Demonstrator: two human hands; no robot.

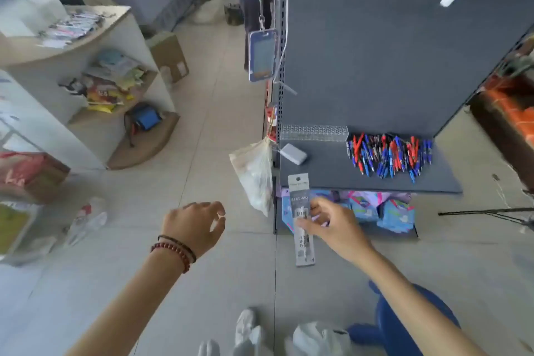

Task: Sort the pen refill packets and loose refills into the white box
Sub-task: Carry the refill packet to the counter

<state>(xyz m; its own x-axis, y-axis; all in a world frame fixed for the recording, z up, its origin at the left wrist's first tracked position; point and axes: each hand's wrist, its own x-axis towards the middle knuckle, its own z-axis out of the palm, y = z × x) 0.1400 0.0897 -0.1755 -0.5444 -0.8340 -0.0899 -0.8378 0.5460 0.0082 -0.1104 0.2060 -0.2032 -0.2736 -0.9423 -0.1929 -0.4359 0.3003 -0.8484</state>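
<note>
My right hand (pixel 332 225) holds one pen refill packet (pixel 300 196) just right of the middle of the frame. The fingers (pixel 319 205) and thumb pinch it near its middle, so the long narrow packet stands nearly upright. Its top overlaps the front edge of the grey shelf (pixel 332 170) and its bottom end hangs over the floor (pixel 231 124). It is the only packet I am holding, and I can't make out how many refills are inside it.

My left hand (pixel 193 224) hovers over the floor left of centre. Its fingers are loosely curled and a little spread, and they hold nothing. Two bead bracelets (pixel 176 248) sit on that wrist, one dark and one red.

Three things lie on the grey shelf:
- one heap of red and blue pens (pixel 390 156) at the right, too tangled to count
- one small white block (pixel 294 154) at the left, which I can't identify
- one clear plastic strip (pixel 315 132) along the back

Below the shelf, a lower tier holds several blue and pink packs (pixel 375 208), too blurred to number. From the shelf's left upright hang one plastic bag (pixel 254 179) and, higher up, one card holder (pixel 263 55) on a lanyard.

At the left of the frame stands one corner unit (pixel 138 46) with three curved tiers, cluttered with goods. At the bottom edge are my two pale shoes (pixel 245 326), and one blue stool (pixel 404 318) is at the lower right.
</note>
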